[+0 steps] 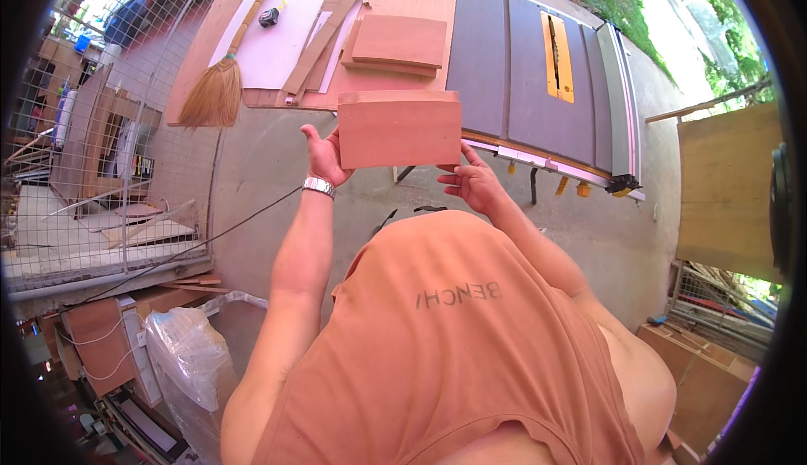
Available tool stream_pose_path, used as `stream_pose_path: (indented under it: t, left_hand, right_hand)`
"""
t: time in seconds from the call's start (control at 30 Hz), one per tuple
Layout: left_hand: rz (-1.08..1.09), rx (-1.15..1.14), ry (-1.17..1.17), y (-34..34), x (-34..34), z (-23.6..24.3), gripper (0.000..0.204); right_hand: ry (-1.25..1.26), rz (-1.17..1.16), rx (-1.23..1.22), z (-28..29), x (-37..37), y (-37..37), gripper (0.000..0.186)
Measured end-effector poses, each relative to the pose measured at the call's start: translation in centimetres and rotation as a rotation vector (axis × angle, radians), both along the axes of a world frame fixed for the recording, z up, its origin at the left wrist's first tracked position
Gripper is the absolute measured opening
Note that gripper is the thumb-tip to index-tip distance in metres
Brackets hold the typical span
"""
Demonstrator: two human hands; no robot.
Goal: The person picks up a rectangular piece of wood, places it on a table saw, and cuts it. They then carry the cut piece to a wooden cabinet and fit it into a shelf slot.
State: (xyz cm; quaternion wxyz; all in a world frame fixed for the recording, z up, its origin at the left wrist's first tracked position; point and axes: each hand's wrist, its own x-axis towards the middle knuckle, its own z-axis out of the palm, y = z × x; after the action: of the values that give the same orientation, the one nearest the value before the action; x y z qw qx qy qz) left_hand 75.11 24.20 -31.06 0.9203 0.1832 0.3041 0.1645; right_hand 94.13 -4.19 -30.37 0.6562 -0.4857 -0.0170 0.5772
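Note:
In front of me, over the near edge of the worktable, is a rectangular reddish-brown wooden board [400,134]. A paler strip along its far side looks like an edge or a second piece; I cannot tell which. My left hand [326,155], with a metal watch on its wrist, grips the left end, thumb pointing up and fingers partly hidden behind the board. My right hand [472,181] holds the lower right corner, its lower fingers curled loosely beside it. Beyond the board lies a stack of similar wooden boards [398,40] on the table.
To the right stands a table saw [483,70] with its blade in a yellow insert [556,57]. On the plywood tabletop [189,99] lie a straw broom [210,95], a tape measure [269,18] and wooden strips [324,44]. A cable [244,228] crosses the floor beside a wire-mesh fence [126,129].

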Motion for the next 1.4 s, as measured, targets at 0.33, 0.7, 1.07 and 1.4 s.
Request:
stream_pose_path:
  t: [0.33,0.7,1.07,1.4]
  left_hand:
    - [0.000,0.019,-0.108,-0.1,-0.8,-1.2,0.119]
    - [0.050,0.032,0.000,-0.6,-0.3,-1.0,0.115]
    - [0.075,0.019,0.040,-0.5,-0.5,-1.4,0.111]
    - [0.112,0.020,0.065,-1.1,-0.5,-0.8,0.108]
  right_hand:
    - [0.063,0.016,0.002,-0.7,0.3,0.5,0.081]
    - [0.041,-0.008,0.022,0.6,0.0,-0.1,0.080]
    - [0.006,-0.034,0.144,3.0,-0.4,-0.3,0.087]
    - [-0.007,-0.034,0.204,4.2,-0.3,-0.1,0.086]
